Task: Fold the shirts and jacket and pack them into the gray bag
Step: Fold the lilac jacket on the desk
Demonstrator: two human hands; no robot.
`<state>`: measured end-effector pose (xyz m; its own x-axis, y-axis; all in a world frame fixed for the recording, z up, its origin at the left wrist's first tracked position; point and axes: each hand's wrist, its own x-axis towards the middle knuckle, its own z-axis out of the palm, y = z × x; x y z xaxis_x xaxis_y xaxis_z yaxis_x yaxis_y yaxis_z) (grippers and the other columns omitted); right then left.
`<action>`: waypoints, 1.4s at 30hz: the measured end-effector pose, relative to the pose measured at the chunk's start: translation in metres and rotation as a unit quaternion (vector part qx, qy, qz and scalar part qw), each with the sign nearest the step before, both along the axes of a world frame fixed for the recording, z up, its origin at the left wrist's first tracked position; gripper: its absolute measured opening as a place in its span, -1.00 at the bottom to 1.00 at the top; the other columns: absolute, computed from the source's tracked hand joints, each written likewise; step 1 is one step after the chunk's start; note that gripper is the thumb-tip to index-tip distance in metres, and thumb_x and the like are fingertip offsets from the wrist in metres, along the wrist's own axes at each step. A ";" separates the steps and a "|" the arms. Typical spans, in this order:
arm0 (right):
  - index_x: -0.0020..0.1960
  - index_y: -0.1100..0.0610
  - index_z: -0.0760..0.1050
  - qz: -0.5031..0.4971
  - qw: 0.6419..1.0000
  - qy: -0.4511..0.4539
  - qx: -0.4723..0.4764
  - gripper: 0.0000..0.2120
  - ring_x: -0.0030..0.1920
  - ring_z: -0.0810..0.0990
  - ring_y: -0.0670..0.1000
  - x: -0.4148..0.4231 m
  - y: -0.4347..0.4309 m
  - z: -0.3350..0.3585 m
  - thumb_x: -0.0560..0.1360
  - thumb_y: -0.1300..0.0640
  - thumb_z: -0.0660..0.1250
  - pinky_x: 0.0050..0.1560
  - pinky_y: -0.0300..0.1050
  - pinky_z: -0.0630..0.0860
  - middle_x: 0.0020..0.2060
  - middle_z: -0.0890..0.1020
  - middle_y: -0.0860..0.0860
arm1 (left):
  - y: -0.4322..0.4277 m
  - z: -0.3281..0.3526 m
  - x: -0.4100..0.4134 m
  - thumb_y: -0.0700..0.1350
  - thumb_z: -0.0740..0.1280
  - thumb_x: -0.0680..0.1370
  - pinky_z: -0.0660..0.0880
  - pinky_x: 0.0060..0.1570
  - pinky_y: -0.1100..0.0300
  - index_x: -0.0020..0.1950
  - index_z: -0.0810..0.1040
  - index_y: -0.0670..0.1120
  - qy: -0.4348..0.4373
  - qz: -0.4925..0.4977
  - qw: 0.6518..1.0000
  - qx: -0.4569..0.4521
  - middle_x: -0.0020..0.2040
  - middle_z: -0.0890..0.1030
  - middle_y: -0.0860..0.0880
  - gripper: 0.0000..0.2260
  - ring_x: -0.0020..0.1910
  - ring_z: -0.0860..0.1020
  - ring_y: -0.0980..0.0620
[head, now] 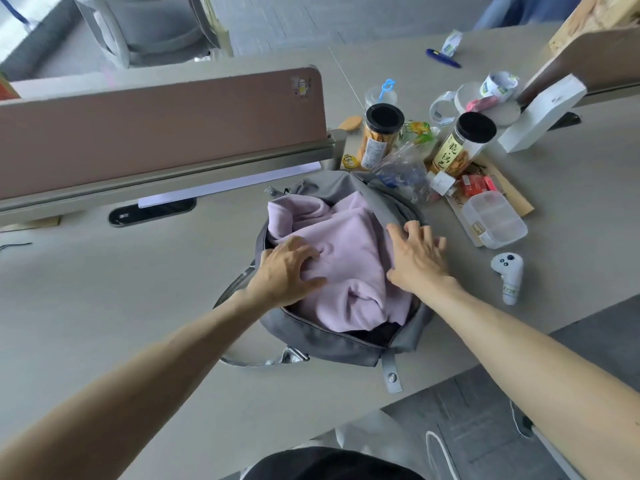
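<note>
The gray bag [332, 344] lies unzipped on the table in front of me. A folded lilac garment [349, 261] fills its opening, with something dark [379, 332] showing under it at the near edge. My left hand [287, 268] presses on the garment's left side, its fingertips curled into the fabric. My right hand [419, 254] lies with spread fingers on the bag's right rim, beside the garment. No other clothes are in view.
Behind the bag stand two black-lidded snack jars [379, 136] [464, 142], plastic wrappers and tape rolls. A clear compartment box [495, 220] and a white controller [507, 275] lie to the right. A brown desk divider [156, 126] runs at the left. The table edge is near me.
</note>
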<state>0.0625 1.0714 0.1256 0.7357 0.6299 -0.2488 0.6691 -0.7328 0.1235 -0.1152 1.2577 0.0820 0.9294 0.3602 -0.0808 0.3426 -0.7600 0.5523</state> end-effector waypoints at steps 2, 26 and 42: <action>0.35 0.02 0.19 0.000 1.000 0.002 -0.003 -0.33 0.22 0.37 0.21 0.008 0.003 -0.004 0.34 0.12 0.44 0.10 0.12 0.33 0.24 0.34 0.12 | 0.005 -0.001 0.024 0.36 0.38 0.33 0.38 0.23 -0.12 0.31 0.46 0.11 0.004 0.085 0.996 -0.019 0.35 0.38 0.01 -0.38 0.37 0.35 -0.03; 0.55 0.08 0.05 0.147 0.985 -0.017 -0.085 -0.32 0.19 0.56 0.28 0.112 0.108 -0.018 0.52 0.25 0.27 0.03 0.07 0.49 0.23 0.49 0.22 | 0.045 -0.052 0.118 0.57 0.20 0.03 0.16 0.49 -0.06 0.52 0.28 0.00 0.118 0.041 0.992 -0.019 0.44 0.40 -0.07 0.15 0.46 0.32 -0.11; 0.31 -0.04 0.55 0.107 0.951 0.238 0.167 -0.66 0.34 0.51 0.04 0.148 0.078 0.027 0.58 0.18 0.29 0.34 -0.15 0.35 0.29 0.59 -0.04 | 0.011 -0.061 0.154 0.52 0.31 0.30 0.24 0.40 -0.18 0.59 -0.01 0.25 0.255 -0.015 0.966 0.028 0.49 0.31 -0.15 -0.03 0.44 0.30 -0.27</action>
